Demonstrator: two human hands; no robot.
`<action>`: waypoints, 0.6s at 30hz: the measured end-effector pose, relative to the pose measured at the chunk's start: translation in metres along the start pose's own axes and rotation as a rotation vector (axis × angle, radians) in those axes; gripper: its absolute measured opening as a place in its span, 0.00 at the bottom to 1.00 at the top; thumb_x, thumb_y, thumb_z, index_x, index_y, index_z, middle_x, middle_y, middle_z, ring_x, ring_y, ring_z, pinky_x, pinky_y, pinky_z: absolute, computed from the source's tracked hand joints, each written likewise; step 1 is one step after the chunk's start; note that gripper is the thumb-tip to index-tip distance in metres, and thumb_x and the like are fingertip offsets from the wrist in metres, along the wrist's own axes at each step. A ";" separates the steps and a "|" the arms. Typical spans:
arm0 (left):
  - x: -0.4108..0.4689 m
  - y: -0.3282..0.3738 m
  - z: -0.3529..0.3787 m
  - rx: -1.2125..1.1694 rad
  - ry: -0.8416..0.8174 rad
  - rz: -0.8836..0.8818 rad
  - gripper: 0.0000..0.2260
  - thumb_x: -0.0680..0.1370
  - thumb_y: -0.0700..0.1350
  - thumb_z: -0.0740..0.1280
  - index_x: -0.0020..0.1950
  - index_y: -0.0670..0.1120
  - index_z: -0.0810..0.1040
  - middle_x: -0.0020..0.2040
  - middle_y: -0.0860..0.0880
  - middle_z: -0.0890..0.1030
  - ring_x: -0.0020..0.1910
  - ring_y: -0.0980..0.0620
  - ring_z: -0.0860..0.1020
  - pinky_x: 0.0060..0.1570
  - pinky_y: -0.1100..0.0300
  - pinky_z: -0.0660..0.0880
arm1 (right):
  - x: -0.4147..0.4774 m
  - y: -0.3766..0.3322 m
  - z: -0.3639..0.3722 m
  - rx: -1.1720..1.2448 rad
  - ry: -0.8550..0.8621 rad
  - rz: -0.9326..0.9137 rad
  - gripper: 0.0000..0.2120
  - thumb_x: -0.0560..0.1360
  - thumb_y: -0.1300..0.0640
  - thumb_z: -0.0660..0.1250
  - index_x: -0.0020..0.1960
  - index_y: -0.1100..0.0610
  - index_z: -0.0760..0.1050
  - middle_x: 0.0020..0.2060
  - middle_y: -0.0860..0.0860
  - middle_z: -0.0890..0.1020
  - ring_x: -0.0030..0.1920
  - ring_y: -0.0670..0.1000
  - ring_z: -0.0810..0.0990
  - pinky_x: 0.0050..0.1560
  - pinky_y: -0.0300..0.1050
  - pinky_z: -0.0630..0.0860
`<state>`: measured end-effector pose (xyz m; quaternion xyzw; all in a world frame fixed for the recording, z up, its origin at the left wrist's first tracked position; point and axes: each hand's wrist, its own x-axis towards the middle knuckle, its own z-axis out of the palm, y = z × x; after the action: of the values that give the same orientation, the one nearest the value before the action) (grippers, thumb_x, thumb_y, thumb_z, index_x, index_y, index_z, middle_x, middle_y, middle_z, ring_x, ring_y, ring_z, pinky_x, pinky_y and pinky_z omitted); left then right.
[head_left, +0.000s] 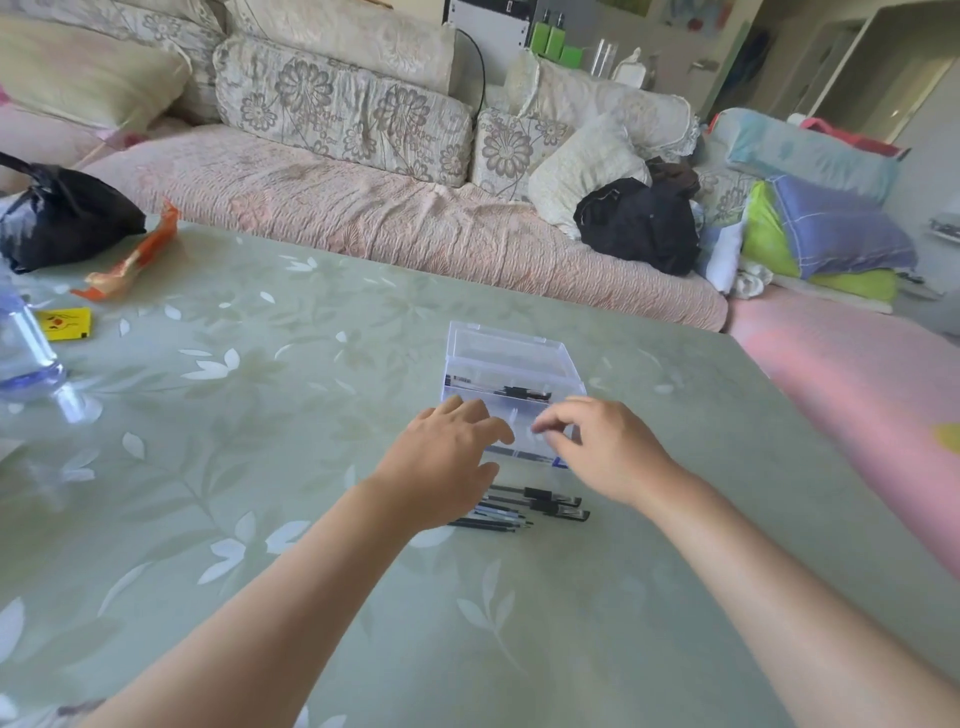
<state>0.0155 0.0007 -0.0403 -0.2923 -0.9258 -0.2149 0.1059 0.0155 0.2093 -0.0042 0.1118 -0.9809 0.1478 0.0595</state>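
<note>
A clear plastic box (506, 364) stands in the middle of the green table (311, 415), and its lid looks raised toward the far side. Dark pens show through its wall. My left hand (447, 462) rests on the box's near left corner with its fingers fairly straight. My right hand (597, 447) has curled fingers that pinch the box's near edge on the right. Several black pens (535, 506) lie on the table just in front of the box, partly hidden under my left hand.
A tied black bag (62, 218), an orange wrapper (135, 254), a yellow packet (65, 323) and a clear bottle (23, 348) sit at the table's far left. A sofa (395, 218) with cushions and dark clothes (639, 228) runs behind the table.
</note>
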 end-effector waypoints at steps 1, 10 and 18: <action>-0.001 0.003 0.002 -0.015 -0.014 0.007 0.14 0.78 0.49 0.63 0.64 0.56 0.75 0.56 0.55 0.74 0.56 0.52 0.70 0.54 0.61 0.66 | -0.010 0.001 0.002 -0.006 -0.017 0.005 0.08 0.77 0.55 0.65 0.50 0.44 0.81 0.40 0.37 0.77 0.35 0.33 0.71 0.38 0.29 0.64; -0.010 0.006 0.021 -0.006 -0.146 0.000 0.12 0.80 0.48 0.62 0.61 0.54 0.79 0.55 0.55 0.79 0.56 0.51 0.73 0.51 0.54 0.74 | -0.046 0.015 0.022 -0.162 -0.177 0.009 0.13 0.81 0.48 0.56 0.61 0.44 0.77 0.54 0.44 0.76 0.55 0.49 0.76 0.50 0.46 0.73; -0.010 0.003 0.028 -0.015 -0.070 -0.016 0.11 0.79 0.45 0.66 0.60 0.51 0.81 0.53 0.53 0.81 0.55 0.50 0.75 0.47 0.57 0.73 | -0.044 0.016 0.028 -0.232 -0.165 -0.009 0.12 0.81 0.51 0.57 0.57 0.50 0.78 0.50 0.49 0.74 0.53 0.54 0.75 0.47 0.47 0.73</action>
<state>0.0232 0.0104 -0.0669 -0.2932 -0.9296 -0.2124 0.0694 0.0521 0.2248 -0.0421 0.1206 -0.9924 0.0232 -0.0081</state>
